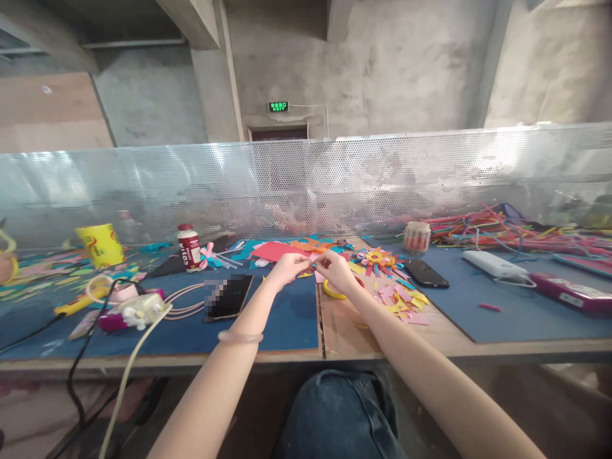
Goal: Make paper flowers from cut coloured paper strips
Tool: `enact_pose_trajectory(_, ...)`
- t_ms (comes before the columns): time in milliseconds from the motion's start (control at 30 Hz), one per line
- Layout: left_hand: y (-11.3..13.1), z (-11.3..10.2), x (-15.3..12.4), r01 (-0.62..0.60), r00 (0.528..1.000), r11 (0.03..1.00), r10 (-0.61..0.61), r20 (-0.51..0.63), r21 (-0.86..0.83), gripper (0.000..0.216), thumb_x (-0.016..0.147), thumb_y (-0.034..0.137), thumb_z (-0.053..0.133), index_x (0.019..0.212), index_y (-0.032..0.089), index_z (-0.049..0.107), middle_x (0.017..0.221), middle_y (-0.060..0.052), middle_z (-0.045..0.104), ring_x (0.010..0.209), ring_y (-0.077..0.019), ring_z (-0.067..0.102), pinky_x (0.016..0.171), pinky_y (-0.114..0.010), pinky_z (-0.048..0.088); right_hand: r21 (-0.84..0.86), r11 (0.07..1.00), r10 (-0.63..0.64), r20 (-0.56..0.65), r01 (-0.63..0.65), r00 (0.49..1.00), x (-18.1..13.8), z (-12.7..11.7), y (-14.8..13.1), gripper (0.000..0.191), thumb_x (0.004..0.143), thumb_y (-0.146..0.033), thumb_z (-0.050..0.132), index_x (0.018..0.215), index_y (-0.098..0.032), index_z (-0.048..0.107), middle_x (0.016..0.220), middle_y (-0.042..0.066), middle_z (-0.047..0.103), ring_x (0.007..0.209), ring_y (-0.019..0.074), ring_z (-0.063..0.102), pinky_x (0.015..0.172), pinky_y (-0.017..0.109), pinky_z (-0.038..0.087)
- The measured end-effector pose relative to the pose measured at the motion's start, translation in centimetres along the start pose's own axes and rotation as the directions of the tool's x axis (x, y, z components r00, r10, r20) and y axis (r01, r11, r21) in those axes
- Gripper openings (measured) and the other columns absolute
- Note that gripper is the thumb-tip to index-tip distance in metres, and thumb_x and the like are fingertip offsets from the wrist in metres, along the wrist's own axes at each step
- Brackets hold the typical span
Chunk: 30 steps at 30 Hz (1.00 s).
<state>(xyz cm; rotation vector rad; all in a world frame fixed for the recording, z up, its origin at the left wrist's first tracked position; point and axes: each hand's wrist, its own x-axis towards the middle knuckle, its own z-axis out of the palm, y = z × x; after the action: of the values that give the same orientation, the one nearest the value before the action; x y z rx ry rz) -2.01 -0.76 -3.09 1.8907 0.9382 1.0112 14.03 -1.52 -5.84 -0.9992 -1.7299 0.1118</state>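
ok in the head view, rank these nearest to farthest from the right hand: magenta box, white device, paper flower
1. Paper flower, just right of the right hand
2. White device, farther right
3. Magenta box, right of the white device

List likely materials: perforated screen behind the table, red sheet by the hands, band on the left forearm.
Perforated screen: probably bare metal, shiny; rows of holes, bright glare patches.
Red sheet: likely paper or thin foam, matte; flat, even colour, no highlights.
Band: pale, smooth, perhaps translucent; stone, glass or plastic all possible.
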Motion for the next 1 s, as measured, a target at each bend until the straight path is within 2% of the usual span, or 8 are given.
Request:
enact_pose_trajectory(100,0.0,0.0,-0.1,0.044,0.999,0.999,-0.044,0.000,0.011,0.029,0.070,0.040,0.062,0.080,0.013,0.065,0.080,-0.009,0.069,0.059,-0.0143,0.060,0.040,-0.018,0.033,-0.046,0.999,-0.009,0.037,0.011,0.999,-0.1,-0.1,-0.1,0.009,0.072,-0.018,0.051,0.068,-0.018,0.059,0.069,0.000,0.058,0.063,0.0114,0.050,0.061,0.022,0.039)
enact_pose_trajectory(233,0.0,0.1,0.0,0.047,0.999,0.998,-0.047,0.021,-0.037,0.025,0.069,0.036,0.065,0.076,0.012,0.066,0.076,-0.009,0.070,0.067,-0.0172,0.063,0.053,-0.023,0.043,-0.271,0.959,-0.057,0.098,0.082,0.994,-0.4,-0.5,-0.6,0.011,0.076,-0.020,0.050,0.075,-0.020,0.061,0.080,0.001,0.058,0.068,0.0115,0.052,0.056,0.020,0.036)
enact_pose_trajectory(400,-0.9,0.0,0.4,0.053,0.998,0.990,-0.048,0.038,-0.133,0.028,0.067,0.038,0.067,0.075,0.012,0.066,0.074,-0.009,0.069,0.072,-0.0183,0.064,0.067,-0.027,0.047,-0.550,0.807,-0.155,0.151,0.213,0.976,-0.7,-0.7,-1.3,0.013,0.082,-0.020,0.045,0.081,-0.021,0.059,0.086,0.004,0.058,0.086,0.0152,0.052,0.051,0.021,0.034)
enact_pose_trajectory(500,-1.5,0.0,0.7,0.063,0.997,0.971,-0.051,0.057,-0.229,0.030,0.066,0.039,0.068,0.075,0.011,0.066,0.073,-0.009,0.069,0.072,-0.0180,0.064,0.072,-0.029,0.047,-0.653,0.709,-0.169,0.209,0.266,0.963,-0.8,-0.7,-1.7,0.015,0.084,-0.020,0.042,0.082,-0.018,0.057,0.088,0.007,0.056,0.087,0.0170,0.050,0.048,0.022,0.033)
enact_pose_trajectory(600,-1.7,0.2,0.8,0.070,0.997,0.954,-0.055,0.060,-0.292,0.032,0.065,0.041,0.069,0.074,0.011,0.065,0.072,-0.009,0.068,0.073,-0.0179,0.064,0.073,-0.030,0.047,-0.701,0.644,-0.174,0.256,0.306,0.951,-0.9,-0.6,-1.9,0.018,0.087,-0.022,0.039,0.084,-0.017,0.055,0.089,0.009,0.055,0.085,0.0182,0.049,0.047,0.023,0.033)
enact_pose_trajectory(833,-1.0,0.5,0.6,0.045,0.999,0.927,-0.046,0.005,-0.372,0.032,0.063,0.039,0.071,0.076,0.010,0.065,0.078,-0.010,0.069,0.076,-0.0189,0.064,0.073,-0.029,0.046,-0.740,0.563,-0.180,0.323,0.367,0.929,-0.9,-0.4,-1.9,0.023,0.089,-0.017,0.031,0.092,-0.016,0.054,0.092,0.011,0.053,0.085,0.0201,0.048,0.048,0.024,0.034)
enact_pose_trajectory(933,-0.8,0.4,0.6,0.049,0.997,0.925,-0.069,-0.041,-0.377,0.029,0.066,0.036,0.069,0.079,0.011,0.066,0.082,-0.010,0.069,0.081,-0.0193,0.064,0.071,-0.027,0.046,-0.733,0.568,-0.224,0.300,0.374,0.927,-1.0,-0.3,-1.9,0.026,0.090,-0.018,0.029,0.097,-0.015,0.054,0.093,0.011,0.055,0.087,0.0199,0.048,0.047,0.025,0.033)
enact_pose_trajectory(1000,-0.7,0.3,0.5,0.039,0.995,0.924,-0.069,-0.067,-0.380,0.027,0.067,0.035,0.068,0.080,0.012,0.066,0.085,-0.010,0.069,0.084,-0.0194,0.064,0.071,-0.026,0.047,-0.711,0.607,-0.249,0.253,0.355,0.935,-1.1,-0.2,-1.8,0.027,0.090,-0.022,0.030,0.100,-0.016,0.054,0.096,0.010,0.056,0.089,0.0191,0.049,0.048,0.024,0.033)
